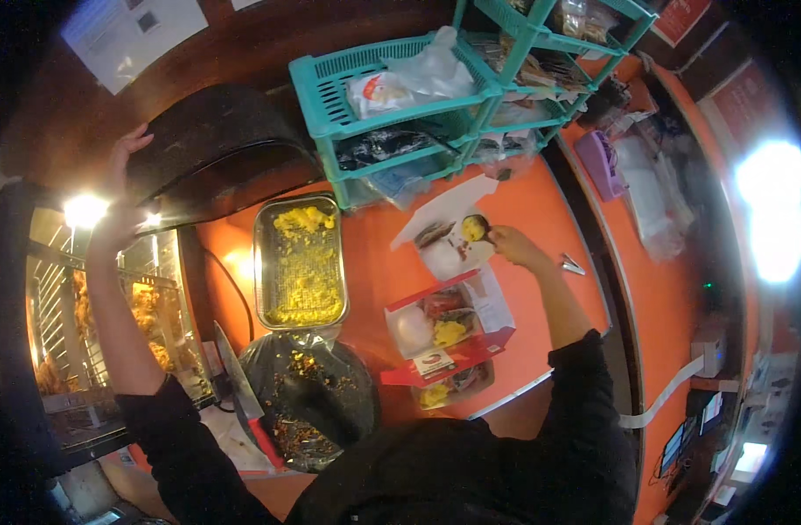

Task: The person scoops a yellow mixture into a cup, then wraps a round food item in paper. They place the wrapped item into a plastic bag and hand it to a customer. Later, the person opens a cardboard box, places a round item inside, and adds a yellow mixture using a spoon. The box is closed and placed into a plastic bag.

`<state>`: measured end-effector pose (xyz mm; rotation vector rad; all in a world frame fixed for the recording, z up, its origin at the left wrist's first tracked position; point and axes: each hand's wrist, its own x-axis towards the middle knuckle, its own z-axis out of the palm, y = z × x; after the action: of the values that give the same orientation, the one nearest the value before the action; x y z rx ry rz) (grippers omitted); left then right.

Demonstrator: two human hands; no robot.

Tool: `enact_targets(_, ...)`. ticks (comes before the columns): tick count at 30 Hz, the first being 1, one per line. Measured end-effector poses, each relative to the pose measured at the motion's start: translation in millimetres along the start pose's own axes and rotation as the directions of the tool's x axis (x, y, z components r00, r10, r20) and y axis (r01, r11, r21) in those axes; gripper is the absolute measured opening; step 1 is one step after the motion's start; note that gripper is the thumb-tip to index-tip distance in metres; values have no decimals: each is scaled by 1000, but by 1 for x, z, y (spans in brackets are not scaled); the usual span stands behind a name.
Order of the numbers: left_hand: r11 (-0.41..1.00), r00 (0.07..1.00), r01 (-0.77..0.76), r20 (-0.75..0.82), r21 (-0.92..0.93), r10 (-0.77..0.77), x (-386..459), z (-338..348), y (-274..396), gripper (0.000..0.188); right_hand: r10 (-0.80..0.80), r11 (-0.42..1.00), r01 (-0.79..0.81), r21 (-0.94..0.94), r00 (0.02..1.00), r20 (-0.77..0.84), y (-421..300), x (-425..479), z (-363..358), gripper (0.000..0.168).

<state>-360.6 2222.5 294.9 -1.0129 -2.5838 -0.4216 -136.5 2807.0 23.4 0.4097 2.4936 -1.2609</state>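
My right hand (515, 246) grips the handle of a dark spoon (484, 223) with yellow food in it. The spoon is above an unfolded white paper food box (446, 259) that holds a white rice mound, a dark piece of food and brown bits. Nearer to me a red and white box (496, 305) stands with its top up, with rice and yellow food inside. At the far left, my left hand (128, 154) is raised beside the lit glass food cabinet (171, 259), its fingers extended and nothing seen in it. Glare blurs its wrist.
A metal tray (257, 262) of yellow food stands left of the boxes. A red-handled knife (239, 374) lies beside a round, plastic-covered surface (358, 394) with food scraps. Teal stacked baskets (308, 85) rise behind. A stapler-like metal object (571, 264) lies near the right edge.
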Motion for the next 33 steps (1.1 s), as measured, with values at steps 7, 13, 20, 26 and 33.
enact_targets(7, 1000, 1000, -1, 20, 23, 1, -14, -1, -16, 76, 28, 838, -69, -542, 996, -83, -28, 6, 51, 38)
enact_targets(13, 1000, 998, 10, 57, 23, -12, -18, 0, -16, 75, -2, 687, -48, -725, 998, -68, -27, -24, 52, 48)
enact_targets(20, 999, 996, 30, 85, 29, -32, -22, -4, -15, 74, 33, 709, -102, -698, 993, -112, -20, -36, 51, 52)
enact_targets(26, 999, 996, 26, 88, 23, -28, -19, -3, -18, 73, -18, 711, -105, -695, 986, -167, -16, -43, 45, 45)
enact_targets(33, 999, 997, 34, 70, 23, -35, -19, -1, -18, 72, 85, 934, -161, -320, 967, -240, -23, -45, 19, 44)
